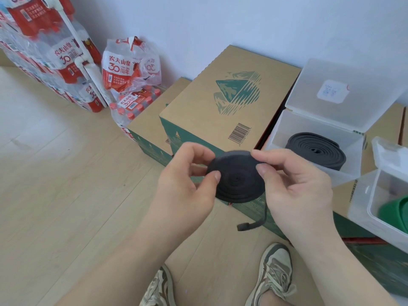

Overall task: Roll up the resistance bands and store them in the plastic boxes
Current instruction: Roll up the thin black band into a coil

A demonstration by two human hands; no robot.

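A black resistance band (237, 180), wound into a flat coil, is held in front of me above the floor. My left hand (183, 184) pinches its left edge between thumb and fingers. My right hand (293, 184) pinches its upper right edge. A short loose tail of the band hangs below the coil. An open clear plastic box (280, 129) at the right holds another rolled black band (315, 151). A second open clear box (371, 197) at the far right holds a green band (395, 210).
Both boxes stand on cardboard cartons (220, 102) along the white wall. Shrink-wrapped packs of water bottles (130, 85) are stacked at the back left. Light wooden floor (66, 173) spreads to the left. My two shoes (273, 277) are at the bottom.
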